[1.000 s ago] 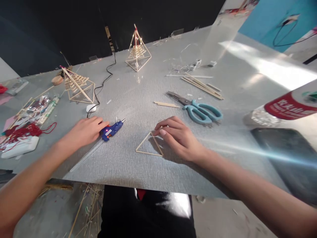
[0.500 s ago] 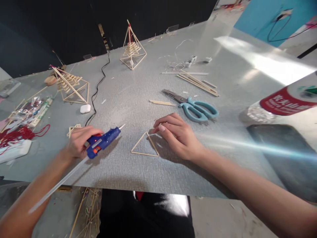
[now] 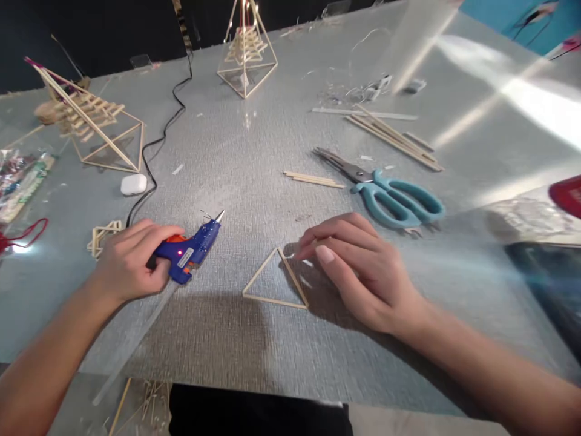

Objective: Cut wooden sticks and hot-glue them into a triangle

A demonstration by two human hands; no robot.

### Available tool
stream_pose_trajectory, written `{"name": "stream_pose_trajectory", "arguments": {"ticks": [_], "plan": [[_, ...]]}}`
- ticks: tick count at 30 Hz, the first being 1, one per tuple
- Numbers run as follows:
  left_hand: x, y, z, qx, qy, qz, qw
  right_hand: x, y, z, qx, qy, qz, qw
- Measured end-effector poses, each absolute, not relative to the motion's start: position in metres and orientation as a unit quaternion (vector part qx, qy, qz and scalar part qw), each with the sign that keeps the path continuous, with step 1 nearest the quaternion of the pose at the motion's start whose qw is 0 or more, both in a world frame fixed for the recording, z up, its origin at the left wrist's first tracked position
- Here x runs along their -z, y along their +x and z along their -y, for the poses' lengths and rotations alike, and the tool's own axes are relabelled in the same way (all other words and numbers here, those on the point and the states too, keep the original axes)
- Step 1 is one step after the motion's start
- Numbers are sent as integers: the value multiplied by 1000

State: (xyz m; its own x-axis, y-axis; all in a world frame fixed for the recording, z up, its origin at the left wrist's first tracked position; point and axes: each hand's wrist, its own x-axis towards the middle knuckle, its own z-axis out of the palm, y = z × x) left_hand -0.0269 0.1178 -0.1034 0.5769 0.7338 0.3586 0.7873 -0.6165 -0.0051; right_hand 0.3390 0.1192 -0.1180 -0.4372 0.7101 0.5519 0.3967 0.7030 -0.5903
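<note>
My left hand (image 3: pixel 131 257) is closed round the handle of a blue hot glue gun (image 3: pixel 193 248), its red light lit. The metal nozzle points away and to the right; a long clear glue stick (image 3: pixel 136 345) trails from the back. On the table to the right lies a small triangle of thin wooden sticks (image 3: pixel 275 301). Beside its right side rests my right hand (image 3: pixel 358 266), fingers loosely bent and a little apart, with nothing seen in them. Beyond that hand lie light-blue-handled scissors (image 3: pixel 385 191) and several short sticks (image 3: pixel 314 180).
Stick pyramids stand at the back (image 3: pixel 245 54) and at the left (image 3: pixel 97 127). A black cord (image 3: pixel 164 136) runs from the back past a white earbud case (image 3: pixel 134 184). Longer sticks (image 3: pixel 394 142) lie at the back right. A dark flat object (image 3: pixel 549 290) is at the right edge.
The view has come closer and tilted down. The glue gun has drawn away from the triangle, its nozzle turned further upward in the picture. My right hand stays beside the triangle.
</note>
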Motion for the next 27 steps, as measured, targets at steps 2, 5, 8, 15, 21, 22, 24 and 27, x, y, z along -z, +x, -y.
{"name": "stream_pose_trajectory", "arguments": {"ticks": [2,5,8,15,21,22,24,27], "plan": [[105,-25,-119,147,-882,444,63,119,339,-118,-190,-331,834,400],[106,-24,-121,128,-867,479,52,119,338,-118,-189,-331,843,380],[106,-25,-124,123,-836,532,63,120,337,-119,-192,-355,836,372],[101,-29,-125,140,-814,558,79,125,339,-121,-223,-408,785,409],[104,-22,-120,137,-811,563,82,128,340,-121,-197,-411,789,412],[105,-21,-119,133,-811,564,81,128,340,-120,-189,-414,790,411],[105,-21,-116,124,-808,570,76,127,338,-119,-182,-418,794,403],[101,-21,-113,124,-794,590,73,123,335,-118,-168,-418,807,381]]}}
